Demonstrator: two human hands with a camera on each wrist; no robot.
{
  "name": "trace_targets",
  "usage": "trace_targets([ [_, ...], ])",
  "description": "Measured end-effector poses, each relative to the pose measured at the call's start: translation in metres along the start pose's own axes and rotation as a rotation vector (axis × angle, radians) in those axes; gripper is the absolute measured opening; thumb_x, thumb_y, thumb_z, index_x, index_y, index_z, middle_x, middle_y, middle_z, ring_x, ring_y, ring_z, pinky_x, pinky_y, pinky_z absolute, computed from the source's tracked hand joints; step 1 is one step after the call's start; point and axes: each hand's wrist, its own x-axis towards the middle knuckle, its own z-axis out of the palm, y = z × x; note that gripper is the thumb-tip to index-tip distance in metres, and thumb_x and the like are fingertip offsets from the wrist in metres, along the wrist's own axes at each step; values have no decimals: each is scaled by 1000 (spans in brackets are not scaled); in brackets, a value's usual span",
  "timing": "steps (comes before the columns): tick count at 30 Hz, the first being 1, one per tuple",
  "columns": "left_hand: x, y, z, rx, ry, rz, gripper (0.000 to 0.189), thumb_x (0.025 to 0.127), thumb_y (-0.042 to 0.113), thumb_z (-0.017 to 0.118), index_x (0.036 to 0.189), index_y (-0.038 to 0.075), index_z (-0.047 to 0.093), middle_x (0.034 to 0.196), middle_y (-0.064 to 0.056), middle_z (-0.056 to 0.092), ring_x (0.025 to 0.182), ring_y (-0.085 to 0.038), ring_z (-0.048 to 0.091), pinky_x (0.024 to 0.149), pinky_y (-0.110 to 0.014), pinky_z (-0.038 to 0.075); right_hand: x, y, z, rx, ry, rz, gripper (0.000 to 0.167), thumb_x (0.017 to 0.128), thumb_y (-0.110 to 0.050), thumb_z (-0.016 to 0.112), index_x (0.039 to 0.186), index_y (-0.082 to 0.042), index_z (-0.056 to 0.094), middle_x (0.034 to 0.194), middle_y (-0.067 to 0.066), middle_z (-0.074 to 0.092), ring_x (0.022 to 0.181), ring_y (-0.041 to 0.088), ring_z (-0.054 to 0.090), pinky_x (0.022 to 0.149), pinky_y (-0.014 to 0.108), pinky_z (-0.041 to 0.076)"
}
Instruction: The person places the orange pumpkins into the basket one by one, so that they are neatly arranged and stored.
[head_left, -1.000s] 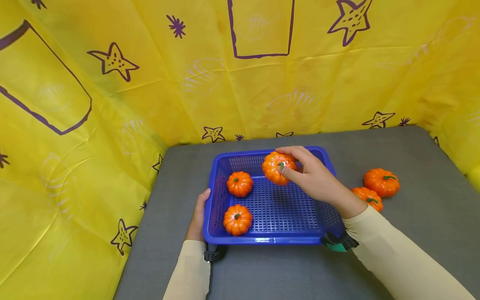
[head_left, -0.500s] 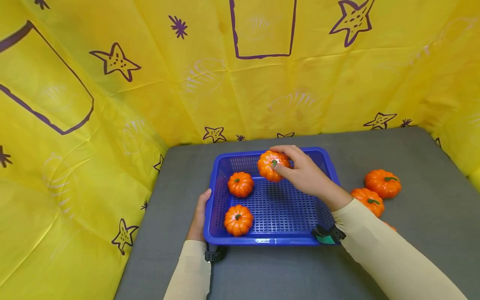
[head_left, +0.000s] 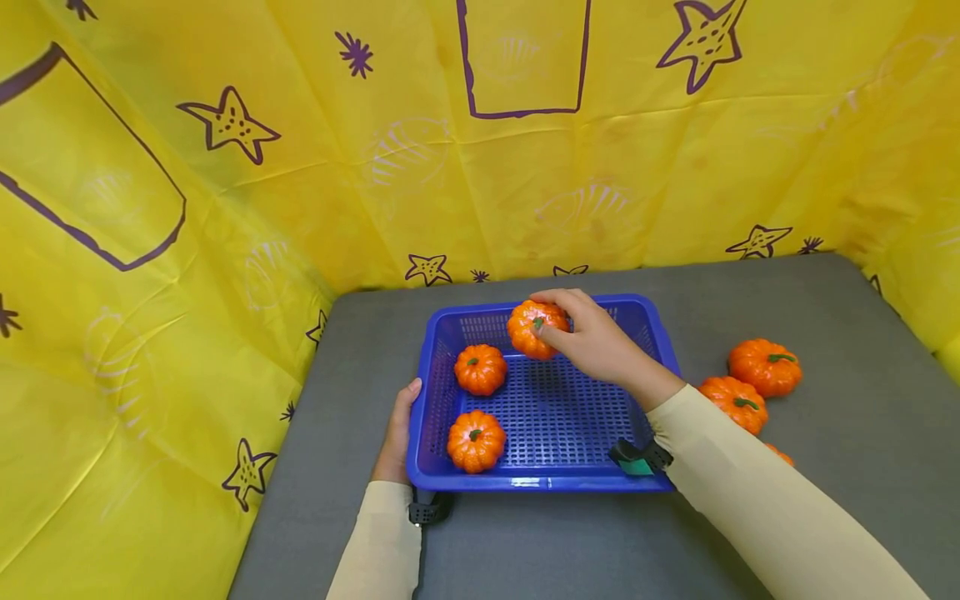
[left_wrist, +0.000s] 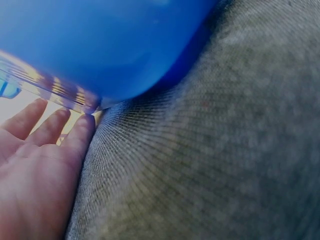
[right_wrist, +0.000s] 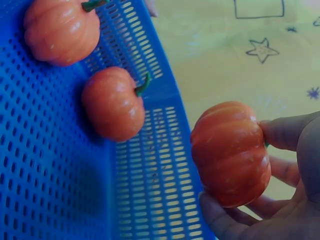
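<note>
Over the back part of a blue plastic basket (head_left: pixel 547 483), my right hand (head_left: pixel 592 342) holds a small orange pumpkin (head_left: pixel 529 335) between thumb and fingers. The right wrist view shows the gripped pumpkin (right_wrist: pixel 230 155) clear of the basket floor, near the wall. Two more pumpkins sit inside along the left side, a rear pumpkin (head_left: pixel 481 370) and a front pumpkin (head_left: pixel 477 442). My left hand (head_left: pixel 396 433) rests against the basket's left outer wall. In the left wrist view its fingers (left_wrist: pixel 77 135) are nearly straight, with tips touching the basket.
On the grey tabletop (head_left: pixel 847 333), right of the basket, lie a far pumpkin (head_left: pixel 765 367) and a nearer pumpkin (head_left: pixel 733 404). Another pumpkin (head_left: pixel 780 454) is mostly hidden by the right sleeve. A yellow patterned cloth (head_left: pixel 510 192) hangs behind and at the sides.
My right hand has moved left over the basket with the pumpkin in its grip. The pumpkin partly behind the sleeve has come into view. My left hand and the basket have stayed in place.
</note>
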Motion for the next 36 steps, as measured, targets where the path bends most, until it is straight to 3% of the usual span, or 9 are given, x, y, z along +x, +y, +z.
trace_targets([
  [18,2,0,0,-40,-19,8,78,105,59,42,167,12,39,149,-15,59,123,-26,63,103,-43,53,11,17,15,-87,-57,37,49,104,-18,67,150,-1,61,142,25,56,124,40,57,104,58,49],
  [36,-1,1,1,-30,-28,-1,78,106,60,40,168,13,37,154,-19,53,127,-29,61,105,-44,52,12,30,33,-208,-203,40,45,105,-14,68,148,0,62,143,23,60,132,39,56,111,57,45],
])
